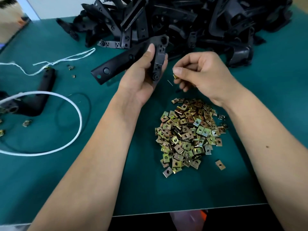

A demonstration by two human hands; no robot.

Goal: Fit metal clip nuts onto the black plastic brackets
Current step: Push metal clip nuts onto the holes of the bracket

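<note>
- My left hand [143, 75] gripped a black L-shaped plastic bracket [133, 60], thumb and fingers curled round its perforated arm, raised above the green table mat [116, 164].
- My right hand [201, 75] pinched one small brass-coloured metal clip nut [175, 76] between thumb and forefinger, just beside the bracket and not touching it; the other fingers were curled.
- A loose heap of matching clip nuts [188, 134] lay on the mat between my forearms.
- A pile of black brackets [183, 19] occupied the far edge.
- A white cord loop [50, 122] lay at left, beside another bracket [38, 97].
</note>
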